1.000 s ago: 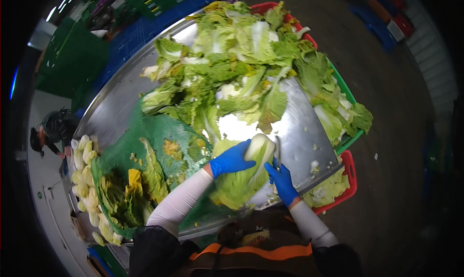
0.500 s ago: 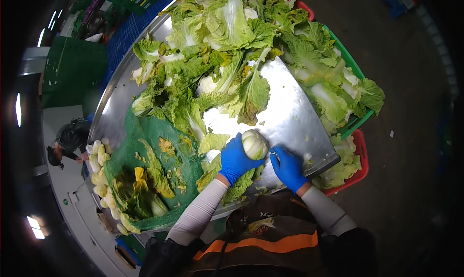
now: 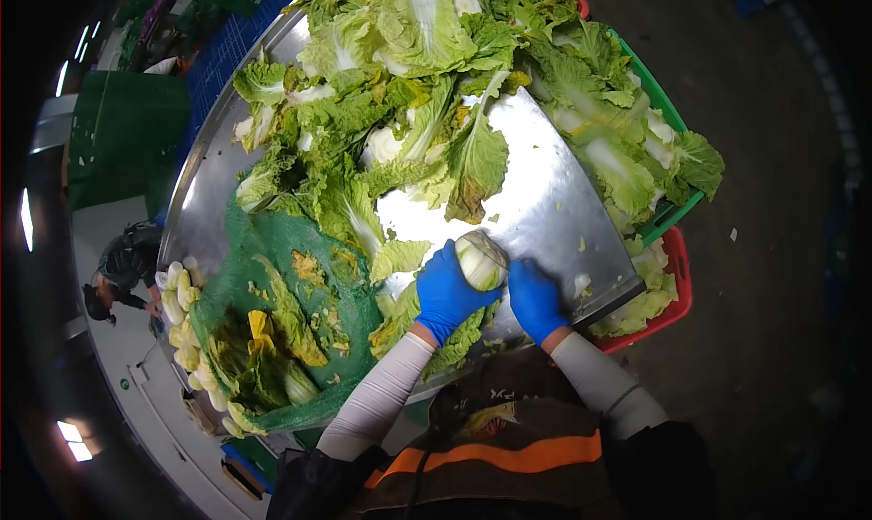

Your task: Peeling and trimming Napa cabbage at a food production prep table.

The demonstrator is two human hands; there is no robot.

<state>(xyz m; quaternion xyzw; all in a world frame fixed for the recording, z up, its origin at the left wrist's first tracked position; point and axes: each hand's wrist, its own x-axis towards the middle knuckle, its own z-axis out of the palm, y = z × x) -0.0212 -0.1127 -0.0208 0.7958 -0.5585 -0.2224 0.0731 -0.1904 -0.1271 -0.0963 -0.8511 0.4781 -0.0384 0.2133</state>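
A trimmed, pale Chinese cabbage head [image 3: 480, 260] is held just above the steel table, near its front edge. My left hand [image 3: 447, 293], in a blue glove, grips it from the left with the fingers wrapped round its side. Close by its right side is my right hand [image 3: 534, 302], also blue-gloved, with the fingers curled closed. Whatever the right fingers hold, if anything, is hidden. Loose outer leaves [image 3: 461, 343] lie under and beside my left wrist.
Leaves [image 3: 427, 39] are heaped across the far part of the steel table [image 3: 545, 184]. A green mesh sack [image 3: 354, 338] with leaf scraps lies at the left. Leaf-filled green [image 3: 677, 213] and red [image 3: 679, 293] crates stand right. Far left, a person [image 3: 127, 261] bends near pale cabbages [image 3: 182, 293].
My right hand has moved slightly left and up, closer to the cabbage, and turned so its back shows more. My left hand keeps its grip on the cabbage, which has shifted very little.
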